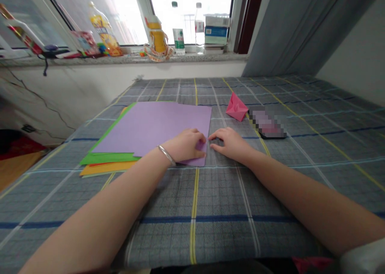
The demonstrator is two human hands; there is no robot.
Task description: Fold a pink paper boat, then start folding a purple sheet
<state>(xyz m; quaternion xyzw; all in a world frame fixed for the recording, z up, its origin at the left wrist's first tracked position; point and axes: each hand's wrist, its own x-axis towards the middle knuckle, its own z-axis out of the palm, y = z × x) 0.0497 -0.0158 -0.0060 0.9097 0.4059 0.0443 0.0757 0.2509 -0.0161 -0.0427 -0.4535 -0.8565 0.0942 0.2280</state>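
I have the left hand (189,146) half open on the top purple sheet (182,119), thumb parted from fingers. The right hand (230,144), also half open and holding nothing, is just beside its edge. The sheet lies between the checked cloth's (222,238) far and near edges.

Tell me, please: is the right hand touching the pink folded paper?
Apart: the head view shows checked cloth between the right hand and the pink folded paper.
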